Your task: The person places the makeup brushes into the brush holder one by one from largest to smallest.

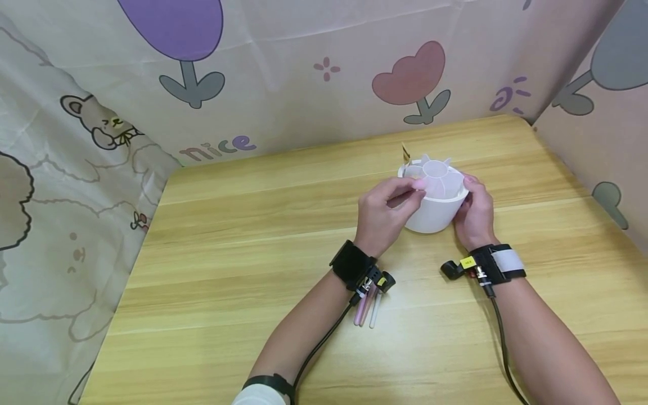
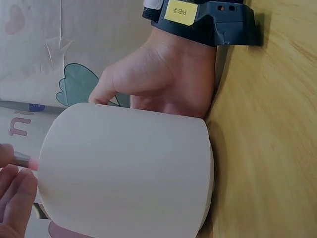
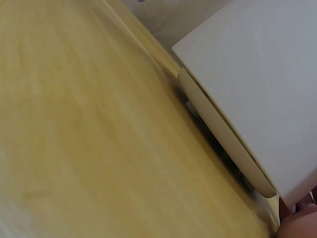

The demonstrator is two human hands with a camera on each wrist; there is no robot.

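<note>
A white round desktop holder [image 1: 434,214] with fan-like compartments in its top stands on the table in front of me. My left hand [image 1: 387,211] is at its near-left rim and pinches a slim makeup brush [image 2: 22,159] between thumb and fingers. Only the silver band and a bit of pink of this brush show, right at the holder's rim; the rest is hidden. With its thumb at the rim, my right hand [image 1: 476,211] grips the holder's right side; its fingers go out of sight behind the wall. A gold-and-dark piece [image 1: 406,154] sticks up at the holder's back left.
Several thin pink and white handles [image 1: 368,309] lie on the wooden table [image 1: 243,253] below my left wrist, which partly covers them. A printed cloth [image 1: 283,107] hangs along the table's back and sides. Black camera cables [image 1: 501,332] run along both forearms.
</note>
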